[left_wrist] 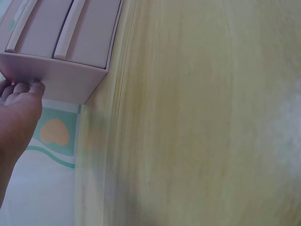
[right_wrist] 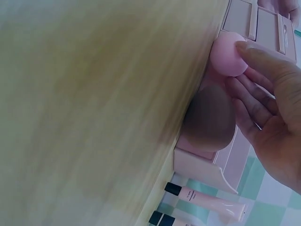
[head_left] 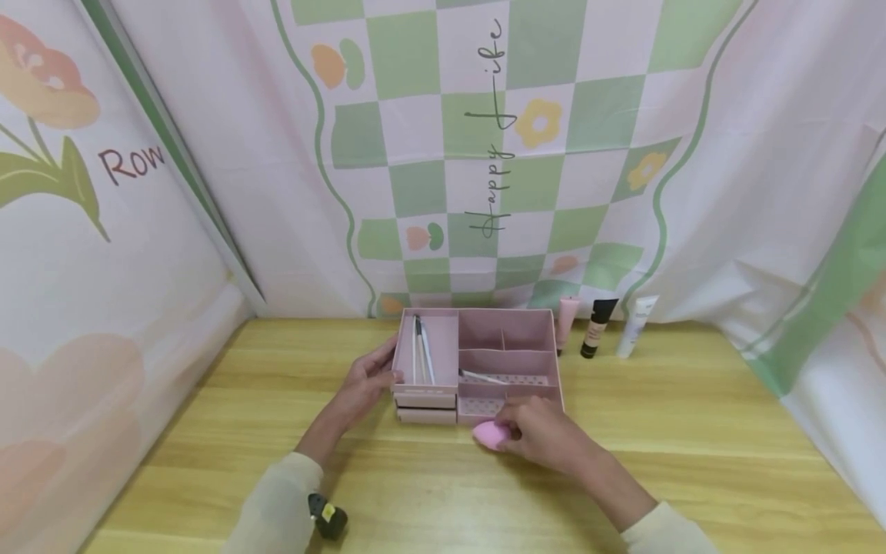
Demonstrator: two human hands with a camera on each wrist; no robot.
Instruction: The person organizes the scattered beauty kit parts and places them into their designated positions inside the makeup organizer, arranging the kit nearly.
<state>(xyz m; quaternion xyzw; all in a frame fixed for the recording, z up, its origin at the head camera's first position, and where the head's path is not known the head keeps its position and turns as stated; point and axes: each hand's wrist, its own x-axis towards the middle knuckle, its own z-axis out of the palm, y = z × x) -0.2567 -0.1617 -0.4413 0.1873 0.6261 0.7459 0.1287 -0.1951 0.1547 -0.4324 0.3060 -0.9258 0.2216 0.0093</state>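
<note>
- Right hand (head_left: 547,435) pinches a pink sponge (head_left: 491,435) between thumb and fingers, just in front of the right half of a pink organizer (head_left: 512,363).
- Beside those fingers, the right wrist view shows a rounded brown object (right_wrist: 209,117); whether they touch it, I cannot tell.
- Left hand (head_left: 367,377) rests against the organizer's left side, holding nothing up, fingers along the wall and thumb at the front corner.
- Two closed drawers (head_left: 426,416) sit beneath the left tray, where slender brush-like sticks (head_left: 421,350) lie.
- One pale stick (head_left: 484,377) slants in the middle right compartment.
- Behind, on the wooden table (head_left: 651,431), stand a pink tube (head_left: 567,315), a black-and-beige tube (head_left: 597,329) and a white tube (head_left: 635,329).
- Farthest back hangs a green-and-white checked cloth (head_left: 477,123) reading "Happy Life" sideways.
</note>
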